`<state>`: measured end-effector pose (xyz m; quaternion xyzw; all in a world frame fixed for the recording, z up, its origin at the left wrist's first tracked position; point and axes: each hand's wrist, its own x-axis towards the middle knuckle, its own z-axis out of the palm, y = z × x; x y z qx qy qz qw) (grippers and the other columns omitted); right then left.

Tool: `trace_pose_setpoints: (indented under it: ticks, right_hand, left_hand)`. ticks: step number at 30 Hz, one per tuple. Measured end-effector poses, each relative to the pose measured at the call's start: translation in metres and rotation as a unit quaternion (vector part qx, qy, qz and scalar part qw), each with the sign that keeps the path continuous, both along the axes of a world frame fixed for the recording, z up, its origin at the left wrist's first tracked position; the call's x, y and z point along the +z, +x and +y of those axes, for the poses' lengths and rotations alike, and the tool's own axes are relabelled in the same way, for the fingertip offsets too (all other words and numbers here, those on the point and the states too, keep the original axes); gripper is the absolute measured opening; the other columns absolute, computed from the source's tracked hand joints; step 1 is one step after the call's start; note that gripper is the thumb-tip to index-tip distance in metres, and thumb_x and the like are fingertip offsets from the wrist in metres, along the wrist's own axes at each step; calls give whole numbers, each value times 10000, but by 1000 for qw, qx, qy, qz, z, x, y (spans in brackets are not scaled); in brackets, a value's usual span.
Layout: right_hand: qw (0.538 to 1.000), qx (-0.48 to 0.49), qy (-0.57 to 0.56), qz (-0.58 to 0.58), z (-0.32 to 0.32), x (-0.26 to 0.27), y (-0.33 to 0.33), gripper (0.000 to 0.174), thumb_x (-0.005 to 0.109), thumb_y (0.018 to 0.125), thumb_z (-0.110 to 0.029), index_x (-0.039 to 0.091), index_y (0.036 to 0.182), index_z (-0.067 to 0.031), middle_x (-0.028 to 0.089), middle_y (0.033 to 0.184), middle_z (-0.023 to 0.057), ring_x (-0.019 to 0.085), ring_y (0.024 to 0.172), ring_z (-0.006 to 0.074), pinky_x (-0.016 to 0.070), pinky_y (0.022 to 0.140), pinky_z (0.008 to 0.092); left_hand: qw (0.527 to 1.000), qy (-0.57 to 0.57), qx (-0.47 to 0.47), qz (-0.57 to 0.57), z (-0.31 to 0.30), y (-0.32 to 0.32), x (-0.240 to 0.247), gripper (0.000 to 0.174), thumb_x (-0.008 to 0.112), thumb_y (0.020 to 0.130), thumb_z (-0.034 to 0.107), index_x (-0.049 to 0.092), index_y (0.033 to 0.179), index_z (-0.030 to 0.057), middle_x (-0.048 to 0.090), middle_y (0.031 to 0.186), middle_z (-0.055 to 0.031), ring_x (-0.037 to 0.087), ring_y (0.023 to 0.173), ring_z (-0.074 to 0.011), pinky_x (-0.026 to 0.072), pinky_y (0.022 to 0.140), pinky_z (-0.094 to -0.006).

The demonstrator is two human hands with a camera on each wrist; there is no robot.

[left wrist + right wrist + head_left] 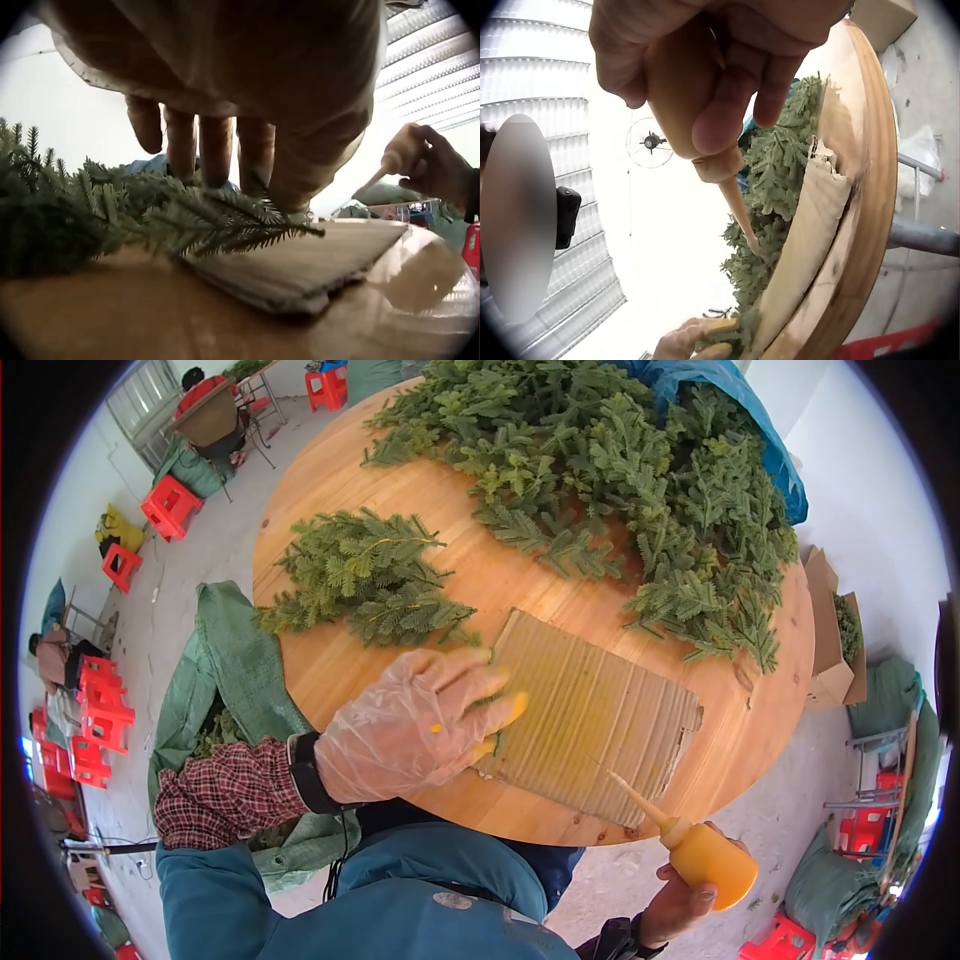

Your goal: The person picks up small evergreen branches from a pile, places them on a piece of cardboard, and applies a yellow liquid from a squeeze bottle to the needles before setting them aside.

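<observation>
My left hand (420, 720), in a clear plastic glove with yellow-stained fingertips, is at the left edge of a cardboard sheet (600, 710). Its fingers and thumb pinch a green fir sprig (232, 221), mostly hidden under the hand in the head view. The sprig's stem end points over the cardboard in the left wrist view. Bare-skinned, my right hand (680, 910) grips a yellow squeeze bottle (712, 865) off the table's front edge. Its long thin nozzle (640, 800) points up and left over the cardboard, which carries yellow smears.
A small heap of fir sprigs (360, 575) lies left on the round wooden table (330, 680). A larger pile (600, 460) spills from a blue bag (750, 410) at the back. Green sacks (235, 650), red stools (170, 508) and a cardboard box (835, 635) stand around.
</observation>
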<state>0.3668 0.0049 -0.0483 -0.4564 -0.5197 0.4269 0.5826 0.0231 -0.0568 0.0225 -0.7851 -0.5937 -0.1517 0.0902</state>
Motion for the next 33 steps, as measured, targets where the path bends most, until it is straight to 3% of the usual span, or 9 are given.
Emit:
trace_pose_setpoints:
  ticks: [5, 9, 12, 17, 25, 28, 29, 32, 33]
  right_hand:
    - [1000, 7, -2, 5, 3, -7, -1, 878, 657, 834, -617, 371, 1377, 11, 576, 1260, 236, 646, 796, 219, 489, 531, 218]
    - [1000, -5, -4, 9, 4, -6, -9, 855, 647, 846, -595, 376, 1379, 17, 575, 1266, 239, 649, 785, 212, 487, 537, 211]
    - [1000, 10, -2, 12, 8, -11, -1, 840, 640, 853, -585, 383, 1378, 19, 576, 1266, 236, 646, 764, 203, 486, 539, 210]
    - [1000, -10, 12, 19, 8, -14, -10, 832, 632, 857, -581, 393, 1375, 26, 577, 1263, 237, 623, 674, 181, 478, 535, 218]
    - [1000, 8, 4, 23, 6, -6, -18, 822, 640, 842, -591, 407, 1349, 11, 587, 1229, 231, 564, 564, 161, 467, 521, 238]
    - [1000, 15, 2, 24, 7, -8, -18, 812, 648, 834, -593, 416, 1332, 5, 590, 1211, 226, 560, 562, 160, 458, 513, 230]
    - [1000, 19, 2, 25, 8, -9, -19, 807, 652, 830, -594, 421, 1323, 2, 591, 1202, 224, 558, 561, 159, 454, 508, 226]
    - [999, 41, 19, 27, 8, -5, -31, 815, 652, 830, -608, 422, 1310, 8, 592, 1186, 222, 572, 569, 160, 468, 500, 228]
    - [998, 52, 27, 27, 8, -3, -36, 819, 652, 830, -615, 423, 1304, 12, 593, 1178, 221, 578, 573, 160, 475, 496, 229]
  left_hand:
    - [995, -64, 79, -19, -25, -10, -11, 444, 687, 875, 238, 600, 1282, 81, 600, 1094, -75, 599, 1023, -236, 461, 864, -382]
    - [994, -63, 88, -18, -37, -23, -9, 433, 707, 866, 250, 609, 1255, 88, 597, 1048, -63, 608, 943, -231, 468, 826, -388]
    - [988, -147, 25, -38, -46, -26, -13, 412, 713, 868, 264, 614, 1227, 90, 585, 996, -56, 599, 844, -214, 478, 734, -369]
    - [985, -98, 77, -122, -35, 12, -22, 335, 757, 824, 230, 671, 1128, 118, 653, 940, -57, 615, 767, -234, 473, 655, -372]
    - [997, -66, 40, -6, -32, 30, -25, 386, 771, 802, 255, 667, 1148, 119, 628, 991, -32, 606, 767, -223, 466, 612, -353]
    - [997, 30, 62, 23, -39, 25, -28, 448, 767, 796, 257, 648, 1203, 112, 606, 1061, -42, 626, 887, -236, 477, 692, -353]
    - [997, 29, 62, 24, -39, 25, -26, 448, 767, 796, 257, 648, 1203, 112, 606, 1061, -42, 626, 887, -236, 477, 692, -353]
    - [996, -29, 84, -4, -34, 24, -19, 378, 626, 886, 207, 639, 1227, 46, 621, 1183, -118, 597, 1120, -271, 488, 867, -377]
    - [996, -30, 85, -4, -35, 23, -22, 378, 626, 886, 207, 639, 1227, 46, 621, 1183, -118, 597, 1120, -271, 488, 867, -377]
